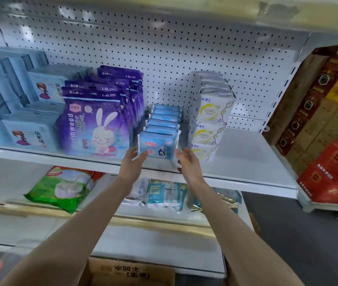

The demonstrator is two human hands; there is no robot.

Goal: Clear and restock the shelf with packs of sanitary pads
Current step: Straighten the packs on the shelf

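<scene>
Row position: blue packs (162, 124) stand upright, front to back, on the white shelf (246, 179), between the purple rabbit packs (96, 129) and the stacked white packs (211, 116). Left hand (132, 163): fingers extended and loosely spread, tips at the lower left corner of the front pack (156, 146); contact appears likely, but blur prevents confirmation. Right hand (188, 163): fingers open and relaxed, just beside the front pack's right edge, holding nothing.
</scene>
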